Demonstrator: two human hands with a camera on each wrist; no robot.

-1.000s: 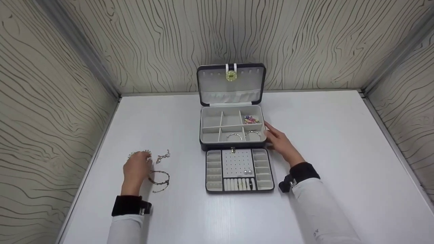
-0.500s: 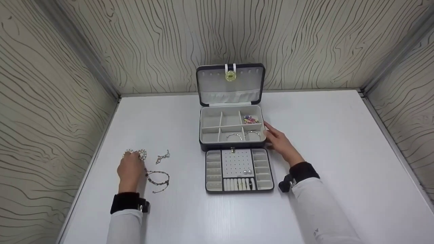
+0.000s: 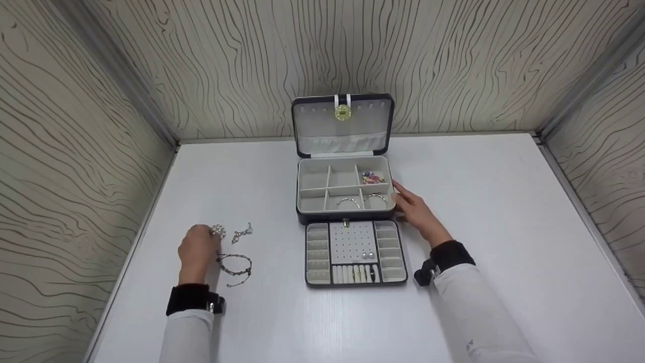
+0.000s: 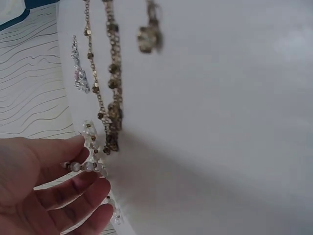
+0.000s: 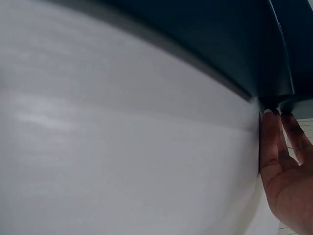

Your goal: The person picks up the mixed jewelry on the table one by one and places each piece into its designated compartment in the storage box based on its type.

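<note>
At the table's left side, my left hand (image 3: 196,247) pinches a pearl bracelet (image 3: 218,231) between thumb and fingers; its white beads (image 4: 89,167) show at the fingertips in the left wrist view. Just right of it lies a silver chain piece with small stones (image 3: 243,233). Nearer to me is a brown beaded chain bracelet (image 3: 237,273), lying in a loop. My right hand (image 3: 418,214) touches the right side of the dark jewelry box (image 3: 322,218), whose lid (image 3: 345,128) stands up. In the right wrist view, its fingers (image 5: 271,142) reach against the box, fairly straight.
In the box, one back-right compartment holds colourful small pieces (image 3: 373,178); silver bangles (image 3: 348,203) lie in the front compartments. A divided tray (image 3: 357,286) with pearl studs (image 3: 368,255) and ring rolls sits before it. Wood-patterned panels (image 3: 242,65) enclose the white table (image 3: 484,171).
My left hand has shifted slightly left, then back right, with the pearl bracelet moving and turning in its fingers. The right hand and the box have stayed in place.
</note>
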